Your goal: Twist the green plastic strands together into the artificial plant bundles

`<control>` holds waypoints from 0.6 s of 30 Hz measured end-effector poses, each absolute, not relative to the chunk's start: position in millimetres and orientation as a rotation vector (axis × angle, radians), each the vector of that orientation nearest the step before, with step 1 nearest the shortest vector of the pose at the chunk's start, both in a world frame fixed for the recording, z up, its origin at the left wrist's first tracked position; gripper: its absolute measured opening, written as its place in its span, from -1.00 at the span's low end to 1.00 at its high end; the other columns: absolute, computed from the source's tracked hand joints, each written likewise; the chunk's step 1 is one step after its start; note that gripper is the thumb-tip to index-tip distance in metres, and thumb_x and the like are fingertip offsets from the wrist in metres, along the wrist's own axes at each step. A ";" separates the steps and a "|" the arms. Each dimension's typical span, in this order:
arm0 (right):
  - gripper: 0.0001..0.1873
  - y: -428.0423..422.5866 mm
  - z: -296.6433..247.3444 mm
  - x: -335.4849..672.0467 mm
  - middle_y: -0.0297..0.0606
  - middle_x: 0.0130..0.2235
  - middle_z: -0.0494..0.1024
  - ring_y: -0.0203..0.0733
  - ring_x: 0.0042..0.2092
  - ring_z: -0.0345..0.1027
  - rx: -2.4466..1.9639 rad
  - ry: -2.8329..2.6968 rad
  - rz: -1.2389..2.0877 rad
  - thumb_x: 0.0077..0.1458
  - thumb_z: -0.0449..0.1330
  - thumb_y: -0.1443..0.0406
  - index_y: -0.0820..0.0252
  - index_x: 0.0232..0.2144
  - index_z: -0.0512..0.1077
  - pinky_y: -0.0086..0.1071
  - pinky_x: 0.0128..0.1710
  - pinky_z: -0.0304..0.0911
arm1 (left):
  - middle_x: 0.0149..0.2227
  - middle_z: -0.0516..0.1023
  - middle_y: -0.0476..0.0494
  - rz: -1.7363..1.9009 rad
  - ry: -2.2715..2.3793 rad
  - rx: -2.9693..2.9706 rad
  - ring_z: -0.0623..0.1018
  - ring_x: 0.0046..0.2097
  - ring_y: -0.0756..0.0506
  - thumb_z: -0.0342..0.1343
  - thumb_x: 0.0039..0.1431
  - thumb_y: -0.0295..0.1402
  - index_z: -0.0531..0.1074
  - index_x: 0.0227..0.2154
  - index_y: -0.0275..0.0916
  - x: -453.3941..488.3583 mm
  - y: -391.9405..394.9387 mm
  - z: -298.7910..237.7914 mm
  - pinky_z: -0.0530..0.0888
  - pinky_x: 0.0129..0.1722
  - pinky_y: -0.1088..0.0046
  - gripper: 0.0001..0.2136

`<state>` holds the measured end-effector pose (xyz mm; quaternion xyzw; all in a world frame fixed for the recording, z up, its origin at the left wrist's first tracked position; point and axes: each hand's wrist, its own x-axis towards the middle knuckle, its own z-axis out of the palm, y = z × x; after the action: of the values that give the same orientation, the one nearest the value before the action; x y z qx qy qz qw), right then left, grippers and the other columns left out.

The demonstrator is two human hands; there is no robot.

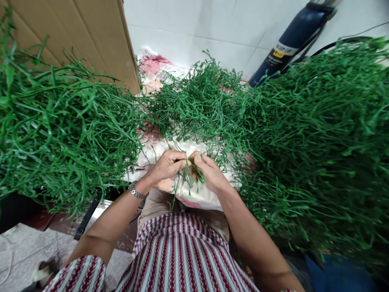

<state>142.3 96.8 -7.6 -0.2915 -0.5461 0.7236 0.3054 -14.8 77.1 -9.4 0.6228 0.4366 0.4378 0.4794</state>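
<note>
At centre, just beyond the lap, pinches a small cluster of green stems [199, 175] between thumb and fingers of the left hand [166, 165]; likewise closes thumb and fingers of the right hand [211, 170] on the cluster. Holds the two hands nearly fingertip to fingertip, with loose stem ends hanging below. Cannot tell, with fingers in the way, whether one piece or several. On the left wrist, wears a metal-banded watch [136, 190]. Beneath the hands, notes a wrinkled white covering [197, 200] with pink and red patches and stray strands. Nearest the body, notes beige trousers [154, 209] and a red, white and grey striped shirt [182, 251]. Beyond the hands, notes a middle heap [206, 97] of thin greenery, merging rightward into a far larger right heap [319, 162]. To the left, notes a left heap [75, 125] of broader strands, in front of a cardboard box [82, 36]. Behind the right heap, notes a tilted dark blue cylinder [285, 44], labelled, near a white tiled wall [188, 20].
</note>
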 end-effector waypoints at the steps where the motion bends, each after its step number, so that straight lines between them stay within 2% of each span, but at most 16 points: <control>1: -0.65 96.0 -7.7 143.0 -0.48 -0.60 0.21 -0.43 -0.60 0.05 -0.780 -1.446 1.922 0.10 0.05 0.03 0.19 -0.46 0.19 -0.52 -0.62 -0.02 | -0.68 0.07 0.08 1.094 1.083 1.555 0.11 -0.58 0.10 0.10 0.01 -0.16 0.19 -0.76 -0.31 -14.3 77.1 -9.8 0.07 -0.58 0.56 -0.60; 7: -0.67 100.0 -2.4 150.7 -0.48 -0.59 0.16 -0.44 -0.57 -0.05 -0.762 -1.785 1.800 0.05 0.12 0.06 0.23 -0.47 0.24 -0.52 -0.60 -0.12 | -0.68 -0.01 0.09 1.002 0.992 1.408 0.04 -0.59 0.11 0.05 -0.02 0.00 0.09 -0.76 -0.28 -13.6 73.3 -6.2 -0.01 -0.62 0.56 -0.51; 12: -0.67 102.3 5.0 153.7 -0.45 -0.57 0.14 -0.43 -0.52 -0.05 -0.727 -2.000 1.630 0.03 0.14 0.10 0.25 -0.54 0.27 -0.50 -0.55 -0.11 | -0.68 0.04 0.07 0.906 0.915 1.261 0.06 -0.59 0.11 0.12 -0.12 0.03 0.14 -0.74 -0.29 -16.6 71.0 -2.4 0.01 -0.62 0.56 -0.52; 18: -0.69 96.5 0.1 155.5 -0.49 -0.64 0.13 -0.46 -0.61 -0.10 -0.594 -1.733 1.941 -0.01 0.18 0.10 0.23 -0.52 0.27 -0.50 -0.63 -0.19 | -0.73 0.05 0.07 0.919 0.790 1.217 0.03 -0.63 0.13 0.17 -0.14 -0.06 0.18 -0.80 -0.31 -14.6 67.2 0.8 -0.04 -0.63 0.52 -0.54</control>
<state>155.5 96.5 0.1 -0.2163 -0.6313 0.7071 0.2338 -14.6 67.2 0.8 0.5366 0.3484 0.4049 0.6533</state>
